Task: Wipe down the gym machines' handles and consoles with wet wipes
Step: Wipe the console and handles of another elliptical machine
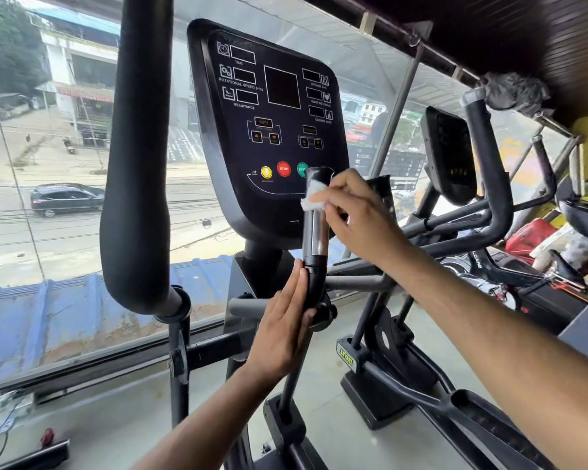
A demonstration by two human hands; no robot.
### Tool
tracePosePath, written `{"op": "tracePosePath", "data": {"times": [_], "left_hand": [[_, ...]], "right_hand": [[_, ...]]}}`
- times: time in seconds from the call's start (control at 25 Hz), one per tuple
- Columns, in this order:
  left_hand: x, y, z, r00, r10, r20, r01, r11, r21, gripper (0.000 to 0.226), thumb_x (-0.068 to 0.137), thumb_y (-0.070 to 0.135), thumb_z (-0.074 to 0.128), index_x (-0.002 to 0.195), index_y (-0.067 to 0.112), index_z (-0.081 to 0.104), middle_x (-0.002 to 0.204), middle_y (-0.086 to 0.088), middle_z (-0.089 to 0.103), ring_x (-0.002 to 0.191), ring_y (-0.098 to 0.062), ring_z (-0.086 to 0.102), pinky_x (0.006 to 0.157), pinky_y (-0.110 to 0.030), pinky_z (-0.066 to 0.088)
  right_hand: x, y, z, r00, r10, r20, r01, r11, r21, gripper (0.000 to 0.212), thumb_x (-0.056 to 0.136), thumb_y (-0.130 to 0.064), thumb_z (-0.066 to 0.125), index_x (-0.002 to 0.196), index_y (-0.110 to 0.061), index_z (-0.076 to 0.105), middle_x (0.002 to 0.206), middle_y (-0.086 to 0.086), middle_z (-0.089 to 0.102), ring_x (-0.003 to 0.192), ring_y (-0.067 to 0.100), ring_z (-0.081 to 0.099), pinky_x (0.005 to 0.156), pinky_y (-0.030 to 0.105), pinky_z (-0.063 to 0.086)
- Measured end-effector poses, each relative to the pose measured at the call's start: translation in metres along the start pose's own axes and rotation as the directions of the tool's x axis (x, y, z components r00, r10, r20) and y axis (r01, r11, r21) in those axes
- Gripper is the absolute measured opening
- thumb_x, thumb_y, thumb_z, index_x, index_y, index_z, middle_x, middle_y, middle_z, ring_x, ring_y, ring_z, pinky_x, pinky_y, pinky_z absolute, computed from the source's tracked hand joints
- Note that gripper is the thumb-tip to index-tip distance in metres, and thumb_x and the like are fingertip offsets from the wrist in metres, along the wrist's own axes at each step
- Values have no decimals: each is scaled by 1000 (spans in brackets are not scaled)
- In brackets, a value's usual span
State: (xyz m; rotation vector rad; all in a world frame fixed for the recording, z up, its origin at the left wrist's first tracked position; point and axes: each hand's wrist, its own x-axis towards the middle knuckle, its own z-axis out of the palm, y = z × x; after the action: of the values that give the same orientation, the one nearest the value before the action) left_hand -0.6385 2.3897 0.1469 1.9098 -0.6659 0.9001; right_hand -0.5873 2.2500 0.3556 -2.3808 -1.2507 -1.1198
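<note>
Two hands work on one upright chrome-and-black grip handle (315, 228): the right hand (357, 212) pinches a crumpled white wet wipe (311, 196) against its upper part, while the left hand (284, 330), fingers straight, steadies its black base. Judging by this, the wipe-down is midway; the black console panel (272, 123) behind, the padded black swing arm (138, 157) and the neighbouring machine's console (450, 154) probably remain.

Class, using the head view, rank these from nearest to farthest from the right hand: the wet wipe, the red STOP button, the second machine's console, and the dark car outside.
1. Wet wipe: pinched by the right hand against the upright handle.
2. Red STOP button: just up-left, on the console.
3. Second machine's console: off to the right.
4. Dark car: far left, outside the window.
</note>
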Motion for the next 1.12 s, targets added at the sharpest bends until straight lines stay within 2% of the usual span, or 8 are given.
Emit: {"op": "tracePosePath", "data": {"times": [0.2, 0.28, 0.4, 0.52, 0.64, 0.88, 1.0, 1.12], "left_hand": [[4, 3, -18, 999, 30, 26, -29, 999, -46, 58, 109, 24, 45, 162, 9, 26, 173, 3, 18, 156, -13, 26, 124, -24, 25], [12, -3, -32, 997, 39, -73, -40, 999, -15, 53, 109, 26, 46, 159, 10, 37, 169, 1, 31, 152, -16, 38, 121, -30, 36], [51, -21, -45, 953, -70, -296, 123, 978, 166, 52, 109, 33, 48, 158, 19, 43, 166, 8, 36, 144, -16, 47, 115, -29, 40], [99, -42, -43, 917, -53, -396, 209, 909, 360, 55, 108, 42, 50, 157, 18, 43, 167, 0, 35, 148, -25, 40, 115, -39, 35], [122, -68, -36, 921, 0, -390, 202, 856, 476, 57, 108, 48, 47, 158, 19, 43, 169, -6, 30, 156, -32, 26, 120, -47, 31], [155, -104, -50, 912, 29, -409, 205, 832, 516, 56, 108, 42, 53, 157, 17, 44, 170, -16, 22, 158, -39, 15, 124, -57, 23], [158, -112, -49, 902, 91, -423, 166, 831, 532, 51, 108, 33, 52, 153, 9, 48, 168, -19, 25, 157, -43, 18, 124, -58, 23], [157, -115, -47, 896, 110, -431, 150, 837, 526, 50, 108, 29, 51, 152, 6, 48, 167, -20, 28, 156, -44, 20, 125, -58, 22]], "right_hand": [[-6, -8, -2, 997, -28, 75, 27, 1000, 7, 18, 93, 5, 58, 104, 0, 72, 100, 10, 52, 76, 13, 51, 70, 26, 48], [-29, -16, -5, 980, -96, 177, 91, 995, 35, 19, 95, 1, 60, 108, -3, 73, 102, 4, 51, 75, 13, 54, 68, 26, 51], [-24, -4, -11, 968, -106, 229, 110, 994, -2, 22, 96, -2, 61, 112, -7, 74, 103, 1, 51, 80, 17, 58, 68, 35, 56], [3, 7, -20, 968, -142, 206, 170, 977, -126, 22, 95, -2, 60, 111, -10, 74, 107, 2, 53, 93, 20, 57, 61, 43, 59], [29, 7, -24, 933, -243, 267, 310, 918, -248, 22, 92, 2, 60, 108, -8, 72, 113, 5, 60, 95, 25, 53, 54, 41, 56], [14, -5, -4, 875, -280, 394, 407, 868, -285, 29, 87, 5, 50, 105, -12, 66, 109, 2, 62, 95, 22, 48, 90, 30, 46], [-16, -27, -1, 782, -311, 540, 499, 831, -245, 25, 92, -1, 42, 93, -17, 61, 98, -1, 58, 93, 21, 45, 86, 35, 45], [6, -24, -3, 781, -279, 558, 526, 776, -348, 25, 95, -10, 41, 92, -19, 63, 94, -5, 60, 92, 22, 45, 81, 37, 39]]}}
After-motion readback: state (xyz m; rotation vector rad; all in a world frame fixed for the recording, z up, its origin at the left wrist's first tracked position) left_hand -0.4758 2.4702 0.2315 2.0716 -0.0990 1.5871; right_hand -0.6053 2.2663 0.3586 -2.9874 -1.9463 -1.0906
